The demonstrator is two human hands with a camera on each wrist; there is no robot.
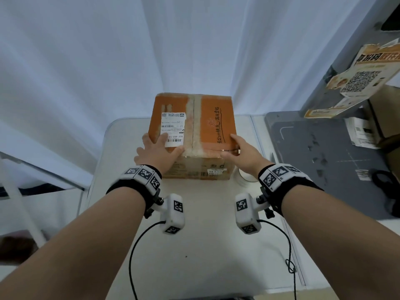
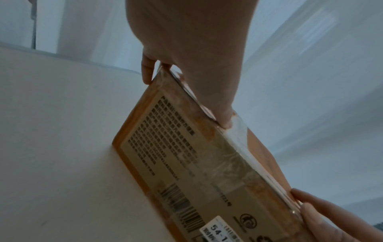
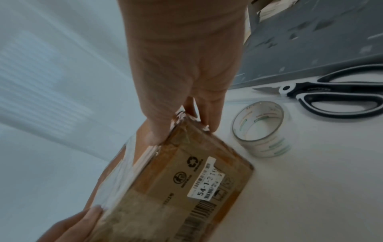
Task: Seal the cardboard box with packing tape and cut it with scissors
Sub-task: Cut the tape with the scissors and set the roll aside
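The cardboard box (image 1: 213,124) has an orange top and stands shut on the white table (image 1: 205,245), with a worn strip of tape along its middle seam. My left hand (image 1: 159,149) lies flat on the near left of the lid, over the white label, thumb along the near edge. My right hand (image 1: 241,151) grips the near right corner, thumb on the top edge and fingers down the right side. The clear tape roll (image 3: 261,129) lies just right of the box. Black-and-white scissors (image 3: 331,96) lie shut beyond it. Both wrist views show the box (image 2: 186,163) (image 3: 186,180) blurred.
A grey cutting mat (image 1: 313,159) covers the table to the right, with the scissors (image 1: 383,180) at its edge. A torn poster (image 1: 357,79) hangs on a grey panel at the far right. A white curtain (image 1: 108,61) backs the table. Wrist-camera cables (image 1: 134,256) trail over the near tabletop.
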